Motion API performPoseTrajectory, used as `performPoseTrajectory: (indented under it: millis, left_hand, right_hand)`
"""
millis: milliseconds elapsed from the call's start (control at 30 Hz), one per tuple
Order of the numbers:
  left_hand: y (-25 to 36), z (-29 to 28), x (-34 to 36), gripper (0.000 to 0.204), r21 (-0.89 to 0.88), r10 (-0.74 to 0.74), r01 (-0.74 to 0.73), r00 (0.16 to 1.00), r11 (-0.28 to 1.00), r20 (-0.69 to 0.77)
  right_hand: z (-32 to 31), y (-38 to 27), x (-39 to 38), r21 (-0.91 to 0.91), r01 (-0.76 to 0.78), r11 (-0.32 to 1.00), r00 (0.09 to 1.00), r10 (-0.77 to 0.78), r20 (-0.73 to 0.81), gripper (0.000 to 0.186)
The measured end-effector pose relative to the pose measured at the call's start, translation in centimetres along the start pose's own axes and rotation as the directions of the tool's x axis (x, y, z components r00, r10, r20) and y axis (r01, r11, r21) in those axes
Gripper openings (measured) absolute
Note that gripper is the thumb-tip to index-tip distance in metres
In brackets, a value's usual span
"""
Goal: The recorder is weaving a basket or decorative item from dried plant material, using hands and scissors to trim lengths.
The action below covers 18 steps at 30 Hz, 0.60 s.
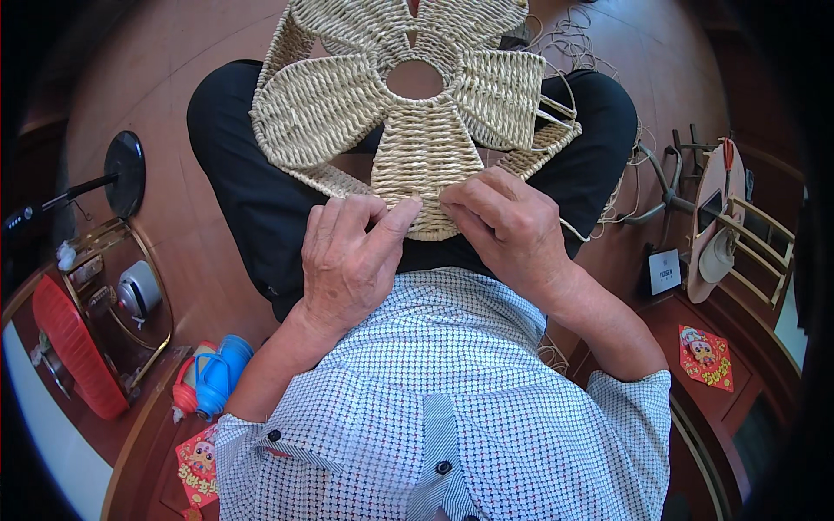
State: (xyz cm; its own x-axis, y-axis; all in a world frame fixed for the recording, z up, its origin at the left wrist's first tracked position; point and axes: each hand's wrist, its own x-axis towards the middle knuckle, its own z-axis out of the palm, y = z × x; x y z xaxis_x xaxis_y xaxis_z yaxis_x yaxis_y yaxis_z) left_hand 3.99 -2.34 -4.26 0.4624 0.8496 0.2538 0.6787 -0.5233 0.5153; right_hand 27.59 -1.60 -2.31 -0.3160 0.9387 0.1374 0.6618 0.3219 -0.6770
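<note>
At the near petal (426, 152) of a flower-shaped woven-straw panel (321, 108), the left hand (352, 252) grips the left edge, thumb on top; the right hand (508, 226) pinches the right side, fingertips together — whether they hold a loose strand, I cannot tell; the panel lies over the lap, between black-trousered knees (239, 165); beyond, tangled cord (569, 43) lies on the brown floor (135, 95).

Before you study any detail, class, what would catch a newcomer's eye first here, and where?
Probably the flower-shaped straw weaving at top centre, over dark trousers, with the left hand and right hand touching its near end. Next come the bright blue container at lower left and the red card at lower right.
</note>
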Motion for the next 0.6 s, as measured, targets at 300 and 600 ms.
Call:
performPoseTrajectory:
  millis: [300, 600]
  left_hand:
    - [-0.31, 0.12, -0.21, 0.05, -0.006, 0.004, -0.004, 1.0, 1.0, 0.019]
    - [-0.05, -0.01, 0.09, 0.041, -0.034, -0.036, 0.036, 0.999, 0.999, 0.006]
  right_hand:
    - [-0.15, 0.07, 0.15, -0.1, 0.091, 0.991, 0.994, -0.083, 0.074, 0.027]
    - [-0.65, -0.15, 0.66, -0.183, 0.202, 0.962, 0.968, -0.169, 0.184, 0.032]
